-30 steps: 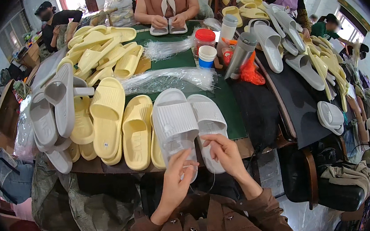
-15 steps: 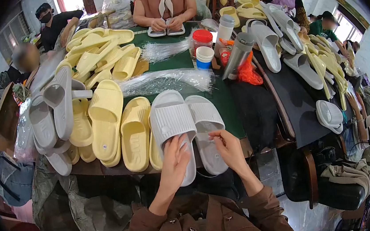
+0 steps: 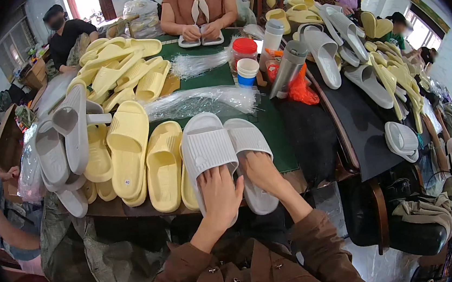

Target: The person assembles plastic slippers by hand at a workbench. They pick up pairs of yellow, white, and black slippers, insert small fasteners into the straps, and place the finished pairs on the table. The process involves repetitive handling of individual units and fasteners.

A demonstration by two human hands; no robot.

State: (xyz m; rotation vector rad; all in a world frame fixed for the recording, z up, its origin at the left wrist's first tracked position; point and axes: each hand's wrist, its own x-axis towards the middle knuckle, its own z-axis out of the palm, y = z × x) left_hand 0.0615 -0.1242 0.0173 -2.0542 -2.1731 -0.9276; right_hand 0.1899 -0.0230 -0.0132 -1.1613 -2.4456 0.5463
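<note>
Two light grey slide slippers lie side by side at the table's near edge, toes away from me. My left hand (image 3: pixel 220 193) is open, its fingers stretched under the ribbed strap of the left grey slipper (image 3: pixel 210 142) and its thumb apart. My right hand (image 3: pixel 263 175) reaches under the strap of the right grey slipper (image 3: pixel 248 134); that strap hides its fingertips, so I cannot tell what they hold. Close to the left stand yellow slippers (image 3: pixel 164 166), one partly behind the left grey slipper.
Yellow slippers (image 3: pixel 116 78) are heaped at the back left, grey slippers (image 3: pixel 71 128) nearer. Clear plastic strands (image 3: pixel 206 100) cross the green mat. A steel bottle (image 3: pixel 291 69), a blue-white cup (image 3: pixel 247 72) and a red-lidded jar (image 3: pixel 243 49) stand right. Co-workers sit across the table and alongside.
My right hand has moved from above the right grey slipper to under its strap. My left fingers have straightened within the left one. At far left, a person's arm has come into view.
</note>
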